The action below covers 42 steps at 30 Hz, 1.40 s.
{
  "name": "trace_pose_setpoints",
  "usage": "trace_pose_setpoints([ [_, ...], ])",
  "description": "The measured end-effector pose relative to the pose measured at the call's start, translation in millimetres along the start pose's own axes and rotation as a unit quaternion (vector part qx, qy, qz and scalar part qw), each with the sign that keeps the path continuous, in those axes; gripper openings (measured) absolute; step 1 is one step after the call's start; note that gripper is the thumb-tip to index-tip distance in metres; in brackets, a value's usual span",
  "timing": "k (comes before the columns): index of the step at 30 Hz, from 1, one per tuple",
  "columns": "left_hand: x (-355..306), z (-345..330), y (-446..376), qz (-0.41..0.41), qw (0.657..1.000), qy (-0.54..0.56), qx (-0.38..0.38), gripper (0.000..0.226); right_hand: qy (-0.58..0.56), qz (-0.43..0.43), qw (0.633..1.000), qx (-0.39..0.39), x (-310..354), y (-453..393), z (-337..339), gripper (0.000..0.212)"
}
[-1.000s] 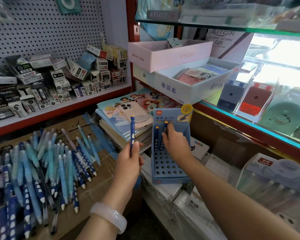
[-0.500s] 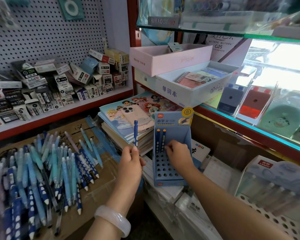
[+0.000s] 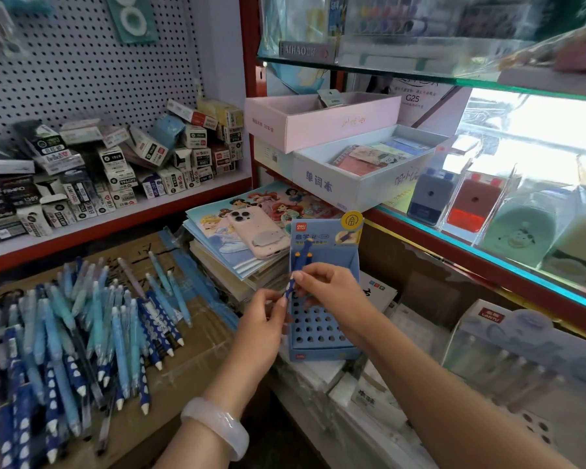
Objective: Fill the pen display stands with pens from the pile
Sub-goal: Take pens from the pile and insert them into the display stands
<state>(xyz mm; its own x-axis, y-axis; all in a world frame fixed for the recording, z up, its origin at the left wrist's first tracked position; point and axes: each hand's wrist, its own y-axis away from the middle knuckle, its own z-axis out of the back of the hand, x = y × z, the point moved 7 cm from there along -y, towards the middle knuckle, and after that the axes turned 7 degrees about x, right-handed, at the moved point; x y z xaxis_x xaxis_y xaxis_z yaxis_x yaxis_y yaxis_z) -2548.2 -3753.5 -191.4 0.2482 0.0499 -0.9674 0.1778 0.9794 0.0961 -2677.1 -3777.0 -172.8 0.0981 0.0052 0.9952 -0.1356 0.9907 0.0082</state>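
Both hands' grips now meet, left hand (image 3: pixel 263 321) and right hand (image 3: pixel 332 289) pinching one pen (image 3: pixel 291 286).

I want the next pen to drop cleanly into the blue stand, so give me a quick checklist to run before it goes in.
1. Pen in hand: ok, both the left hand and the right hand pinch it.
2. Free holes in the blue stand: ok, most rows are open.
3. Pens already placed upright at the back: ok.
4. Tip pointing down: cannot tell.
5. Stand steady: cannot tell, neither hand holds it.
6. Pile within reach on the left: ok.
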Motion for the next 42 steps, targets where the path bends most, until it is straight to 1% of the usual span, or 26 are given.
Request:
trace_pose_setpoints([
  [2, 6.0, 5.8, -0.4, 0.021, 0.999, -0.025, -0.022, 0.013, 0.015, 0.007, 0.997, -0.069, 5.9, 1.2, 23.5, 0.009],
  [5, 13.7, 20.9, 0.9, 0.051, 0.995, -0.053, -0.069, 0.025, 0.136, 0.019, 0.973, -0.183, 10.5, 3.3, 60.1, 0.005],
  [7, 17.6, 27.4, -0.1, 0.059, 0.992, -0.062, -0.09, 0.026, 0.225, 0.016, 0.952, -0.206, 6.6, 1.8, 67.3, 0.003],
  [9, 20.4, 30.1, -2.1, 0.058, 0.992, -0.062, -0.098, 0.028, 0.289, 0.009, 0.937, -0.194, -0.5, -4.3, 61.1, 0.008],
  [14, 23.4, 25.8, -6.4, 0.048, 0.995, -0.038, -0.074, 0.029, 0.362, 0.027, 0.915, -0.178, -10.6, -20.0, 41.3, 0.015],
  [17, 24.7, 23.7, -9.5, 0.048, 0.996, -0.028, -0.064, 0.029, 0.424, 0.009, 0.892, -0.154, -14.5, -25.1, 35.0, 0.017],
  [23, 26.2, 25.0, -9.4, 0.054, 0.996, -0.027, -0.063, 0.026, 0.47, -0.05, 0.873, -0.118, -32.3, -36.5, 26.1, 0.02],
  [27, 21.2, 30.8, -5.0, 0.05, 0.995, -0.06, -0.059, 0.029, 0.484, -0.084, 0.863, -0.119, -37.6, -41.5, 26.1, 0.023],
  [30, 15.6, 39.9, 5.0, 0.048, 0.992, -0.1, -0.059, 0.023, 0.472, -0.108, 0.868, -0.111, -40.8, -34.4, 29.8, 0.025],
  [31, 14.3, 50.3, 12.7, 0.049, 0.99, -0.112, -0.065, 0.018, 0.457, -0.103, 0.877, -0.11, -41.3, -30.6, 25.0, 0.024],
  [33, 11.9, 55.6, 19.1, 0.052, 0.989, -0.128, -0.049, 0.013, 0.425, -0.091, 0.89, -0.137, -40.8, -16.8, 31.8, 0.022],
  [36, 12.4, 78.3, 36.5, 0.063, 0.989, -0.129, -0.041, 0.016, 0.435, -0.055, 0.886, -0.149, -25.0, 0.3, 19.1, 0.024],
  [39, 16.0, 108.1, 59.0, 0.074, 0.99, -0.107, -0.059, 0.018, 0.431, -0.025, 0.896, -0.101, -3.2, 7.6, -20.7, 0.028],
  [42, 22.7, 149.1, 82.1, 0.096, 0.987, -0.068, -0.111, 0.014, 0.413, -0.013, 0.91, -0.025, 15.8, 7.0, -78.0, 0.03],
])
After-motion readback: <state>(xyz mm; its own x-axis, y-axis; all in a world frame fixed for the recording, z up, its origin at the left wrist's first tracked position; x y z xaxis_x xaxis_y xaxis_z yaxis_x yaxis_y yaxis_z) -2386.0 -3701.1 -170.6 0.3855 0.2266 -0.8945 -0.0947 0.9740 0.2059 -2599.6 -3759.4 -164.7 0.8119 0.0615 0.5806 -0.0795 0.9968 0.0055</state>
